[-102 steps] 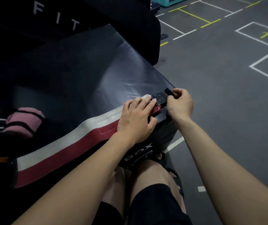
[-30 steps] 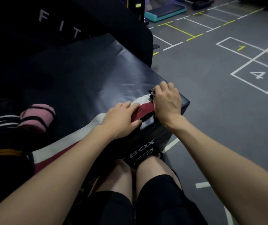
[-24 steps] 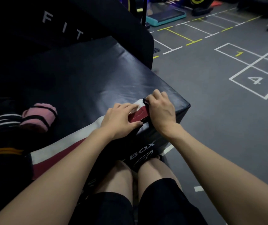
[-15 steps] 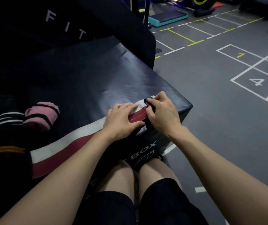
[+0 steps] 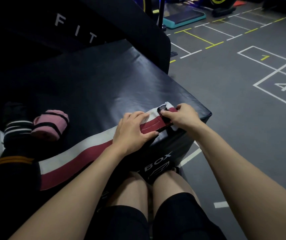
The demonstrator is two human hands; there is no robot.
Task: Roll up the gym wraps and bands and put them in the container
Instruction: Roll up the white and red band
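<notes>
- I read this as the very start of the roll: my right hand point(image 5: 184, 116) pinches the black tab end of the red-and-white gym wrap point(image 5: 79, 158) between thumb and curled fingers, turning it back over the strap at the near right corner of the black padded box point(image 5: 104, 87).
- My left hand point(image 5: 131, 130) lies flat on the wrap just beside the right, fingers straight and close together, pressing the strap down onto the box top.
- To do this well, I'd make the first turn tight and square to the strap's edges; a crooked core will probably cone out as the roll grows.
- I'd keep the left palm pinning the strap close behind the fold so the fabric feeds in under light tension, then shift that hand back along the strap as the roll advances.
- The corner is close: I'd roll toward the box's middle, away from the edge.
- The wrap is a long, flat woven band, white along the far half and dark red along the near half, with a stitched outline near the end. It runs leftward from the hands across the box and disappears under dark fabric at the left.
- A pink roll point(image 5: 51, 124) and a black striped roll point(image 5: 17, 127) sit side by side on the box, well to the left.
- I cannot pick out the container with certainty.
</notes>
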